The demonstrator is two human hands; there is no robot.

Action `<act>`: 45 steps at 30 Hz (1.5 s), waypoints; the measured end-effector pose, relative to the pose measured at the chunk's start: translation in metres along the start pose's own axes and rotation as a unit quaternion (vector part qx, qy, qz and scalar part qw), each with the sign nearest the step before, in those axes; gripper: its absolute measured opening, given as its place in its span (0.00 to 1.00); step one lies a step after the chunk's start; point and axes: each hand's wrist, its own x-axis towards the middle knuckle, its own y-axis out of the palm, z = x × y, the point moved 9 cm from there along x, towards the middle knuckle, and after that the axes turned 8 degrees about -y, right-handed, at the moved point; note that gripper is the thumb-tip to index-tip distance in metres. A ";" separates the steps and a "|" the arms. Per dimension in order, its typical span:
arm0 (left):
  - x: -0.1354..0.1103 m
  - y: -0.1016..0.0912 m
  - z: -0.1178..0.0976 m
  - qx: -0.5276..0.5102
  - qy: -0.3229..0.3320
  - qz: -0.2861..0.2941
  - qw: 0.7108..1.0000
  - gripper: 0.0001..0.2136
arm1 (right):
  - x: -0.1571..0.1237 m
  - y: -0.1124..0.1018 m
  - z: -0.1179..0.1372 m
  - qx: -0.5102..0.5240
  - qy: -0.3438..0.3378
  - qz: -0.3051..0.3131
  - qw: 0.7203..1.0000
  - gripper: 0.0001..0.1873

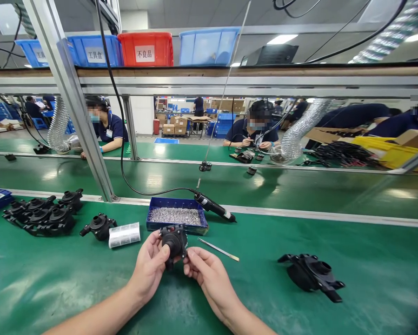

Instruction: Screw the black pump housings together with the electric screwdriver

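A small black plastic pump housing (174, 243) is held up over the green mat between both hands. My left hand (150, 267) grips its left side with thumb and fingers closed round it. My right hand (205, 275) pinches its right edge with the fingertips. Just behind it stands a blue tray of small silver screws (176, 217). An electric screwdriver (214, 207) on a black cable lies at the tray's right end. Metal tweezers (218, 250) lie on the mat just right of my hands.
A pile of black housings (43, 214) sits at the left, with a single one (98, 226) and a clear plastic roll (124, 235) nearer. Another black housing (313, 274) lies at the right. Across the conveyor (229, 186), people in dark shirts work. Coloured bins (146, 49) stand on the overhead shelf.
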 end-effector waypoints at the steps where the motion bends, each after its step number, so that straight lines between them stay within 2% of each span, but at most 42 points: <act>1: -0.001 0.000 -0.001 0.008 0.009 0.003 1.000 0.26 | 0.000 -0.001 0.000 -0.006 -0.003 -0.001 1.000 0.25; 4: -0.002 0.002 -0.005 0.029 0.032 0.014 0.999 0.27 | -0.002 -0.002 0.006 -0.051 -0.036 -0.001 0.998 0.24; 7: -0.002 0.002 -0.005 0.029 0.028 0.020 0.999 0.27 | -0.002 -0.003 0.011 -0.085 -0.059 -0.002 0.995 0.24; 11: -0.001 0.002 -0.002 0.012 0.000 0.025 1.000 0.27 | -0.002 -0.001 0.002 -0.022 -0.006 0.012 1.000 0.22; 15: -0.001 0.006 -0.001 0.014 -0.015 0.054 0.998 0.27 | -0.003 0.002 -0.001 0.037 0.030 0.026 0.999 0.21; 21: -0.003 0.007 -0.011 0.048 0.045 0.081 0.995 0.29 | -0.005 0.006 -0.007 0.043 0.063 0.046 0.996 0.22; 24: -0.002 0.006 -0.007 0.041 0.034 0.078 0.996 0.27 | -0.005 0.006 -0.012 0.067 0.081 0.042 0.994 0.22; 30: -0.001 0.004 0.001 0.031 -0.004 0.058 0.998 0.25 | -0.003 0.003 -0.012 0.098 0.086 0.026 0.991 0.21; 37: -0.001 0.003 -0.004 0.043 0.040 0.073 0.996 0.28 | -0.005 0.005 -0.016 0.077 0.109 0.040 0.990 0.25; 45: -0.001 0.004 -0.005 0.042 0.042 0.078 0.995 0.29 | -0.003 0.003 -0.014 0.055 0.092 0.037 0.994 0.26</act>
